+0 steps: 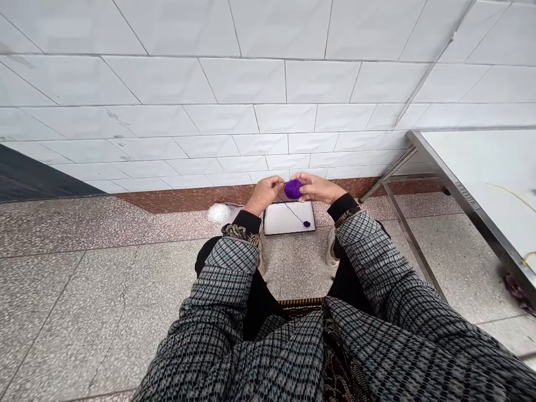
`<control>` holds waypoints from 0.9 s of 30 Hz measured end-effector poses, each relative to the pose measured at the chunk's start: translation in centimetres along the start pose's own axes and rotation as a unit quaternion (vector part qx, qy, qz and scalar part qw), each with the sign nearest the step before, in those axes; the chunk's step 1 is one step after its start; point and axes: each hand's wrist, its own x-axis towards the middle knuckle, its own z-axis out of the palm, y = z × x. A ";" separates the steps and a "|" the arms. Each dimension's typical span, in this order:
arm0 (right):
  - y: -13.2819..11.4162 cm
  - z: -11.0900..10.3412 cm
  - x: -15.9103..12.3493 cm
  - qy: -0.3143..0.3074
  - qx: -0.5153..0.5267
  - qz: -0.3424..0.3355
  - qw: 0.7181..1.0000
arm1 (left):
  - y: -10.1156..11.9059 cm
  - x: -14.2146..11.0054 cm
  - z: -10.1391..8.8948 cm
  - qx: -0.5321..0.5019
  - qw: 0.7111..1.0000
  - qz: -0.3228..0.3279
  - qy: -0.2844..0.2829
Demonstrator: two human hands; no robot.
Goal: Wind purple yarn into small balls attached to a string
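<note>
White yarn (218, 213) in clear plastic lay on the terrazzo floor (163, 279). Next, the left hand (264, 194) had its thumb and fingertips together, seemingly on the purple strand (293, 213). Above a white tray (280, 219), the purple yarn ball (292, 189) was in the air, clasped by the right hand (320, 188) with curved fingers. Light, soft and squashable, it suited a loose hold around its widest part; tight squeezing could have deformed the windings.

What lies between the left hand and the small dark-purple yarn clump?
A thin dark yarn strand, crossing the white rectangular board; seen in the head view.
</note>
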 end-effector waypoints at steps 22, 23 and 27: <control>0.6 -0.2 0.1 -0.005 -0.095 0.057 0.994 | 0.2 -0.2 -0.2 -0.024 0.998 0.049 -0.020; 0.4 -0.3 -0.1 -0.017 -0.062 0.048 0.997 | 0.2 -0.2 -0.1 -0.023 0.999 0.043 -0.011; -0.1 -0.8 -0.2 0.009 0.083 -0.049 0.995 | -0.2 0.0 0.4 -0.031 0.999 0.006 -0.021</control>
